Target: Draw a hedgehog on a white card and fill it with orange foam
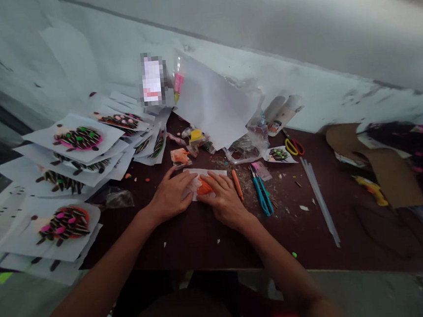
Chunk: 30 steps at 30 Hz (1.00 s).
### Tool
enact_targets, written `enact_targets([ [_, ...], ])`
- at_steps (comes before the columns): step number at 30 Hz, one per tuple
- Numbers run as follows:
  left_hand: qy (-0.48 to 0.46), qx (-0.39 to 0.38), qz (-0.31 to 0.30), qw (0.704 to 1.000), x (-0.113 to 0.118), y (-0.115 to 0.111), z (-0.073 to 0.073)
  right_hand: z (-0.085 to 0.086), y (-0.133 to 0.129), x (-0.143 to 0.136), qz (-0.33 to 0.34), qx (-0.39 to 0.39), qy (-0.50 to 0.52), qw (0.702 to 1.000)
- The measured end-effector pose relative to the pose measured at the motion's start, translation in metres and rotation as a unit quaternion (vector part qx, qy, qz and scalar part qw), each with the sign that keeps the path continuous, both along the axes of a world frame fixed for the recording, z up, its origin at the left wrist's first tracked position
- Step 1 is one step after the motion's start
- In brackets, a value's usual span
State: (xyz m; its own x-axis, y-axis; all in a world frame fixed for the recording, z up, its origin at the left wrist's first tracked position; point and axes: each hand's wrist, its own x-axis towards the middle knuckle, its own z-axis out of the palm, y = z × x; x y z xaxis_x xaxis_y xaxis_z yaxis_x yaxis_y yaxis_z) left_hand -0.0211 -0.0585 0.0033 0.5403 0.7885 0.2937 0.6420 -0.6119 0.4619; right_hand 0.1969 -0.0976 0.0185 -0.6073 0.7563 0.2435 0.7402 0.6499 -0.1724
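A small white sheet of paper (pixel 218 171) lies on the dark table, with a flattened orange patch that looks like modelling clay (pixel 204 186) on it. My right hand (pixel 223 199) rests over this patch, fingers outstretched and pressing on it. On the sheet's left side, my left hand (pixel 173 191) lies with its fingers extended, holding the paper down. Just beyond my left fingertips sits an orange lump in crumpled wrapping (pixel 180 156). An orange stick (pixel 237 184) is close to my right hand, and blue-handled pliers (pixel 262 193) lie farther right.
Stacked paper sheets with hedgehog figures (pixel 78 138) fill the left side. Scissors (pixel 294 147), clear glue sticks (pixel 321 203), a yellow glue gun (pixel 372 190) and brown cardboard (pixel 394 172) lie to the right. A large white sheet (pixel 213 99) and plastic bags (pixel 245 148) are by the wall.
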Motion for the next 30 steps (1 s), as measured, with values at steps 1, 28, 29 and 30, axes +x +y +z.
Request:
enact_targets([
  [1,0.000,0.002,0.001,1.000,0.0000,0.0000,0.0000,-0.0009,0.0004,0.0003,0.004,0.001,-0.010,1.000],
  [28,0.009,0.017,-0.008,1.000,-0.0009,0.0010,0.0004,-0.0012,0.0005,-0.0010,-0.078,-0.018,0.030,0.996],
  [29,0.010,0.018,-0.008,1.000,-0.0010,0.0012,0.0003,-0.0008,0.0005,-0.0008,-0.081,-0.012,0.031,0.996],
  [30,0.010,0.019,-0.009,1.000,-0.0011,0.0013,0.0003,-0.0007,0.0004,-0.0010,-0.080,-0.008,0.026,0.996],
])
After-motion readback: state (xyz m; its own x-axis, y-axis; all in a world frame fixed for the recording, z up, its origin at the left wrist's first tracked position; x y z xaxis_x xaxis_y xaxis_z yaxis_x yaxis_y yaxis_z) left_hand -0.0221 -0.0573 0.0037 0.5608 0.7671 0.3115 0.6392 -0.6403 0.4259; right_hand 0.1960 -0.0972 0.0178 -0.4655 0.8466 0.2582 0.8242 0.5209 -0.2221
